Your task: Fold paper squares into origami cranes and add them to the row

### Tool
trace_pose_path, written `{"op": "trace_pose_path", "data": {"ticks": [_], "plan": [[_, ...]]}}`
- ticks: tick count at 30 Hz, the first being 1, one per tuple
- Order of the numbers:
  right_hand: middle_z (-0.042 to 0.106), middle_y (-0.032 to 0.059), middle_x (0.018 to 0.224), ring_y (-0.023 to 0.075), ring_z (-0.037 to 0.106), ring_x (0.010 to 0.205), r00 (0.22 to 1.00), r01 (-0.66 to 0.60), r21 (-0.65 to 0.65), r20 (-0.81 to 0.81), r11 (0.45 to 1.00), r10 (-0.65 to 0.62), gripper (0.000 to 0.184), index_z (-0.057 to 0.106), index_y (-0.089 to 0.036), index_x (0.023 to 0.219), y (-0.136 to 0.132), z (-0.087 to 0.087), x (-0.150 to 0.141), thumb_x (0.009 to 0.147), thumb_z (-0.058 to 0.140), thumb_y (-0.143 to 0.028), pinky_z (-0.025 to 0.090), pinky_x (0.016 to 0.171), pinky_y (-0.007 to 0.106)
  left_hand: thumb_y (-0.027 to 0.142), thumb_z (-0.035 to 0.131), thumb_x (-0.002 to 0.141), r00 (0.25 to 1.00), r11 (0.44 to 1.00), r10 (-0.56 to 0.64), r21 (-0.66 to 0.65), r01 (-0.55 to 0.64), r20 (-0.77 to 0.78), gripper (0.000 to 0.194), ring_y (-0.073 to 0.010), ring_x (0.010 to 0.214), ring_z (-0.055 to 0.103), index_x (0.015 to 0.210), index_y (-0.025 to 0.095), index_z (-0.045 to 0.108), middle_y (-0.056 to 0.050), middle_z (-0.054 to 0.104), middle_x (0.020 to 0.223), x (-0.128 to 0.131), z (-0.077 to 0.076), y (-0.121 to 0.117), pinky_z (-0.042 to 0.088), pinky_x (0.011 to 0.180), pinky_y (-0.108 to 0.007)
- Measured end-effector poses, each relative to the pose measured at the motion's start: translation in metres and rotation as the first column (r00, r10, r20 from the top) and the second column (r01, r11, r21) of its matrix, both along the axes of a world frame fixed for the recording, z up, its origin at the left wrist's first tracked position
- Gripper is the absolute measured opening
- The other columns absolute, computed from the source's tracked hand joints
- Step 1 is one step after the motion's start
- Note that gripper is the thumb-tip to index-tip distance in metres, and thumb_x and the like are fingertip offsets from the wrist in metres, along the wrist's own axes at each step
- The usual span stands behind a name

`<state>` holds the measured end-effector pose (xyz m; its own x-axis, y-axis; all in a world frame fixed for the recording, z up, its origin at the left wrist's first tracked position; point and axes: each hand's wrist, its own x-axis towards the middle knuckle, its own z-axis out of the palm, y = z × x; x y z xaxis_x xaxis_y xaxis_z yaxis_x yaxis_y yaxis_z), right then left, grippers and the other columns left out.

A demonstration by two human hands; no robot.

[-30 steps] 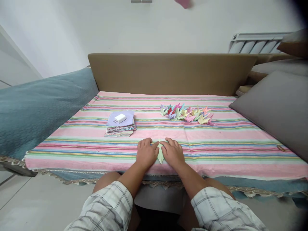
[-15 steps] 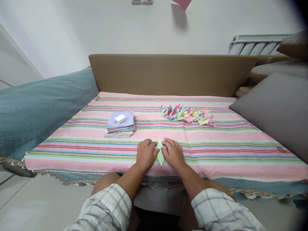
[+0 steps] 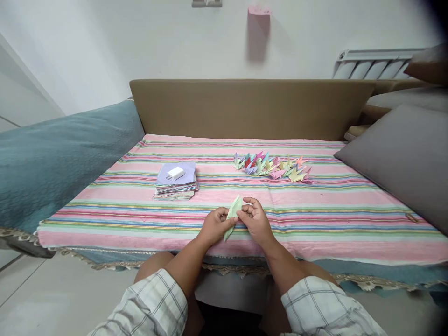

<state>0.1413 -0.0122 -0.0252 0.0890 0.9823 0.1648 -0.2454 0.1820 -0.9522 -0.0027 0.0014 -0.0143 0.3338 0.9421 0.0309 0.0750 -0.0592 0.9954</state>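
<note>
The folded green paper [image 3: 234, 206] was positioned in front of the paper stack [image 3: 177, 188], to its right, clamped in the left hand [image 3: 215, 226] and pinched at its right edge by the right hand [image 3: 258, 221]. A white charger [image 3: 176, 173] was seated atop the paper stack; paper cranes [image 3: 276, 173] were grouped to its right.

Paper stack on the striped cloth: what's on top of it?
A white charger plug lies on the lavender top sheet of the paper stack. The patch under the plug is hidden, as are most lower sheets' faces.
</note>
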Motion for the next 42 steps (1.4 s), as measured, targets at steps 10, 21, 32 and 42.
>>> {"op": "trace_pose_path", "data": {"ticks": [10,21,32,42], "plan": [[0.049,-0.0053,0.054,0.0082,0.041,0.05,0.992,-0.122,-0.106,-0.048,0.987,0.118,0.028,0.062,-0.017,0.075,-0.001,-0.002,0.001,0.066,0.072,-0.042,0.035,0.048,0.021,0.046,0.07,0.063,0.995,1.0,-0.011,0.016,0.012,-0.098,0.036,-0.0058,0.047,0.031,0.059,0.015,0.052,0.007,0.039,0.049,-0.002,0.001,-0.004,0.022,0.046,-0.02],[0.047,-0.0057,0.052,0.0065,0.036,0.046,0.992,-0.082,-0.13,-0.106,0.988,0.068,0.033,0.06,-0.017,0.068,-0.002,0.002,-0.003,0.064,0.073,-0.047,0.029,0.043,0.02,0.047,0.06,0.074,0.992,0.987,0.024,0.163,-0.004,-0.122,0.035,-0.0113,0.059,0.045,0.06,0.016,0.056,0.001,0.052,0.059,0.0,0.012,-0.007,0.035,0.058,-0.023],[0.048,-0.0065,0.048,0.0062,0.037,0.041,0.982,0.1,-0.14,-0.147,0.985,-0.121,0.033,0.057,-0.018,0.065,0.001,0.004,-0.005,0.063,0.075,-0.045,0.03,0.04,0.021,0.038,0.059,0.082,0.852,0.672,0.376,0.74,0.019,-0.364,0.019,-0.019,0.085,0.055,0.088,0.02,0.064,-0.006,0.062,0.085,-0.003,0.009,-0.009,0.041,0.08,-0.033],[0.062,0.0033,0.065,0.0135,0.056,0.058,0.982,-0.07,-0.098,-0.183,0.993,0.052,0.05,0.064,-0.017,0.083,-0.004,0.003,-0.005,0.079,0.047,-0.064,0.042,0.049,0.024,0.039,0.061,0.078,0.947,0.833,0.255,0.541,-0.113,-0.195,0.021,-0.0145,0.072,0.055,0.084,0.019,0.06,-0.003,0.058,0.076,0.002,0.006,-0.009,0.044,0.066,-0.026]]}}
